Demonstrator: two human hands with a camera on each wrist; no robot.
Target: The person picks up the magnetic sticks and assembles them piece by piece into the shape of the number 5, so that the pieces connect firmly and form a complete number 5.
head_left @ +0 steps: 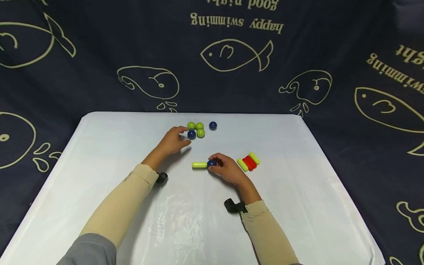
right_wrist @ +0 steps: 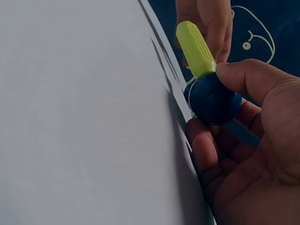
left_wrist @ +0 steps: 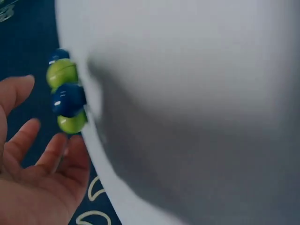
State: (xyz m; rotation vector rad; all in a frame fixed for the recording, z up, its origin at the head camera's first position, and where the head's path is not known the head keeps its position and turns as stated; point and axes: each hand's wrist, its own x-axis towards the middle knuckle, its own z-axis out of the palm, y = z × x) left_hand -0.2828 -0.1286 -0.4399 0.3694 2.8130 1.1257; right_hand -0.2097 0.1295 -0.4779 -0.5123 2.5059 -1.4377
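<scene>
Between its thumb and fingers, my right hand (head_left: 229,169) pinches a dark blue ball (right_wrist: 213,99). A yellow-green ridged rod (head_left: 199,165) sticks out from that ball, pointing left in the head view. In the right wrist view a bit of a blue rod (right_wrist: 241,132) shows behind the ball, partly hidden by the fingers. My left hand (head_left: 173,141) holds nothing, thumb and fingers spread beside a loose blue ball (head_left: 191,134). Against that ball sit several green balls (head_left: 200,133) in a cluster, and another blue ball (head_left: 213,126) lies just right of them.
To the right of my right hand, red rods (head_left: 250,162) lie side by side between two yellow-green rods (head_left: 254,158). All this is on a white-covered table (head_left: 298,213). A dark cloth (head_left: 185,44) with fish drawings hangs behind the table's far edge.
</scene>
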